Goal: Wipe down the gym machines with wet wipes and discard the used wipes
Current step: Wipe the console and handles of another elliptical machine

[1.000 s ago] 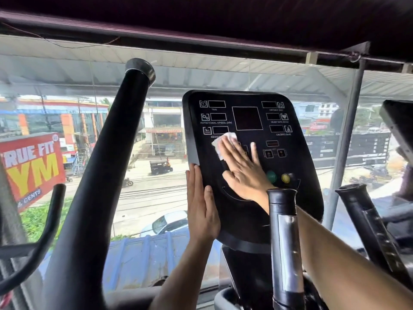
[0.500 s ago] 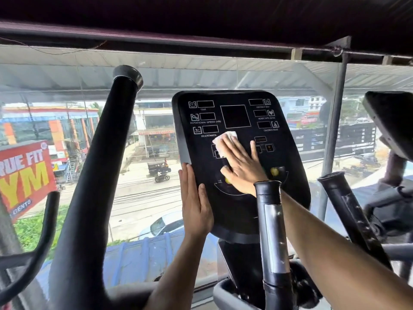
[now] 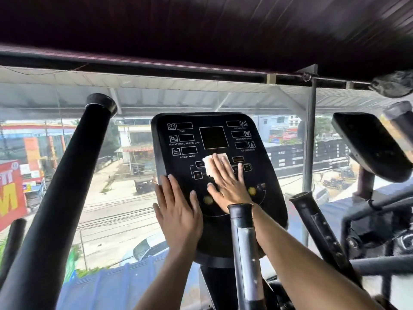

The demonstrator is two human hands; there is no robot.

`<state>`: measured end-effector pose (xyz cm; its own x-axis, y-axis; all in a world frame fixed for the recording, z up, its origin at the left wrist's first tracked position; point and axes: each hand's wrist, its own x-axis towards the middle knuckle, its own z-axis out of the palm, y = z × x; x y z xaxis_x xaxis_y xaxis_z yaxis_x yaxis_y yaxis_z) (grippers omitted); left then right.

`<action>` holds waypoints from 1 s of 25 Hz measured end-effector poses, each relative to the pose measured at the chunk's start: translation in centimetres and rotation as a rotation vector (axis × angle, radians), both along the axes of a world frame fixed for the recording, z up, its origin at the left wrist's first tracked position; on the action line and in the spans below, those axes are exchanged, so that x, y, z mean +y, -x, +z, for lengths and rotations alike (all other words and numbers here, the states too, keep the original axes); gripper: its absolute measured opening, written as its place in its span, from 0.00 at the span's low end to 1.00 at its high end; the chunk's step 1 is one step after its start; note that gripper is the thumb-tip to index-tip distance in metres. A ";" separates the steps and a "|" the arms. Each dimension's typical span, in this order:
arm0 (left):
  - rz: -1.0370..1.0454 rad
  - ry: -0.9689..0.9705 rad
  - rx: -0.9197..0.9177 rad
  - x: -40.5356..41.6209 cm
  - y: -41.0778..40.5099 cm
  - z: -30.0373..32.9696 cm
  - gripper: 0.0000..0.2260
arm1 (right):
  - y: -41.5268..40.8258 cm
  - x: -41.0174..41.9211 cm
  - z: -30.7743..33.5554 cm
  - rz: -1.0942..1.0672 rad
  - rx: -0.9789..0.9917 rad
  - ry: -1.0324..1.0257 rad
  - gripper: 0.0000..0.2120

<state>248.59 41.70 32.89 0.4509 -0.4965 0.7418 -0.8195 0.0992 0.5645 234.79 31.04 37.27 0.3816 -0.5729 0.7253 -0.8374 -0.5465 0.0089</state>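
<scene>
At the centre of the head view stands a black console panel [image 3: 214,139] with small display windows and printed labels such as TIME and RESISTANCE. Just below centre, the right hand [image 3: 228,184] lies flat on the panel, fingers straight and spread toward 12 o'clock, pressing a white wet wipe [image 3: 209,164] against the button area; the wipe shows past the fingertips at about 11 o'clock of the hand. At 8 o'clock of that hand, the left hand [image 3: 178,211] rests open against the panel's left edge, fingers straight and together, holding nothing. Two yellow buttons [image 3: 207,199] sit on either side of the right hand. At 6 o'clock a grey-sleeved handlebar [image 3: 244,247] crosses in front of the right wrist. At 9 o'clock a thick black handle tube [image 3: 67,186] slants upward. At 3 o'clock a neighbouring console [image 3: 371,144] tilts, blurred.
</scene>
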 end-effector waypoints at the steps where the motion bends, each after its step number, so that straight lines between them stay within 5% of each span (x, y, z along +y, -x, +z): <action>1: 0.019 -0.020 -0.028 0.1 0.1 -0.1 0.31 | 1.4 -0.5 -0.2 -0.050 -0.054 0.028 0.36; 6: 0.043 0.003 -0.227 0.5 0.4 0.1 0.31 | 2.6 -3.2 5.5 -0.105 -0.201 -0.270 0.44; 12: 0.041 0.010 -0.475 0.3 0.5 -0.3 0.27 | 1.9 -0.6 1.9 0.046 -0.029 -0.137 0.40; 16: 0.023 -0.054 -0.672 0.4 0.7 -0.2 0.25 | 5.6 -1.8 0.2 -0.225 -0.265 -0.298 0.35; 20: 0.024 -0.105 -0.670 0.2 0.7 0.1 0.25 | 4.3 -3.8 5.8 -0.238 -0.399 -0.390 0.33; 25: 0.016 -0.063 -0.701 -0.1 0.5 -0.1 0.26 | 2.1 -1.0 2.5 -0.041 -0.141 -0.235 0.40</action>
<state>248.09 41.62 32.75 -0.1152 -0.5458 0.8300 -0.9933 0.0689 -0.0925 232.64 30.08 39.75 0.2593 -0.7446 0.6152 -0.8429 -0.4854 -0.2322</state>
